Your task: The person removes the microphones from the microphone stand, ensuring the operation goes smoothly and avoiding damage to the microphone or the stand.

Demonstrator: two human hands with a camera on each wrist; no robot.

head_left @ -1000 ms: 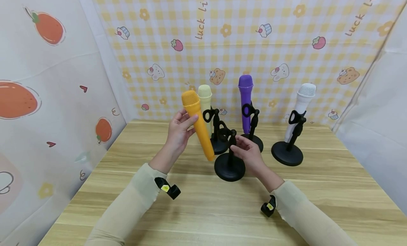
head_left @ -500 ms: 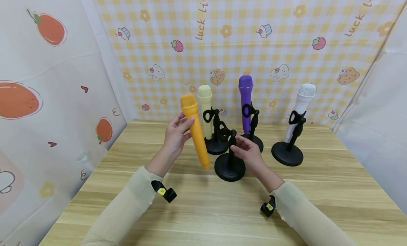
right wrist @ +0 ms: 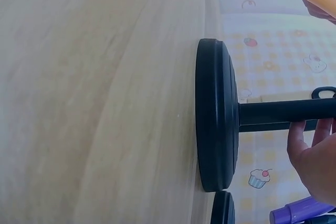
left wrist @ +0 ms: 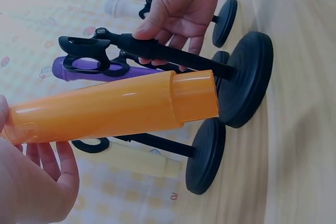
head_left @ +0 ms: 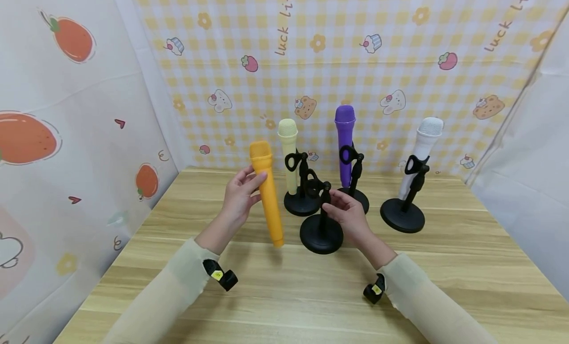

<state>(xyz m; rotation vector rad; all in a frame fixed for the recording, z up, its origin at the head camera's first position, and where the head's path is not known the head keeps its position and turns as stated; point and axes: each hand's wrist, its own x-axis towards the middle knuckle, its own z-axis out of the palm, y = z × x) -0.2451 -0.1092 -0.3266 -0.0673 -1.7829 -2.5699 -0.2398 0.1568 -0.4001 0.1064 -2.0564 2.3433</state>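
Observation:
My left hand (head_left: 240,198) grips an orange microphone (head_left: 269,200) below its head, holding it above the table, head up and tilted slightly left. In the left wrist view the lower handle of the orange microphone (left wrist: 115,106) crosses the middle. My right hand (head_left: 350,216) holds the post of a black microphone stand (head_left: 322,237), whose round base rests on the table. The clip ring of this stand has nothing in it. In the right wrist view, fingers (right wrist: 298,137) lie against the stand's post (right wrist: 278,114).
Behind stand a pale yellow microphone (head_left: 289,136), a purple microphone (head_left: 345,129) and a white microphone (head_left: 424,141), each with its own black stand. The wooden table (head_left: 311,299) meets a checked cloth backdrop (head_left: 342,77). A patterned curtain (head_left: 89,136) hangs on the left.
My left hand has moved left and down, toward me, with the orange microphone, which now leans less. My right hand and its stand have stayed in place.

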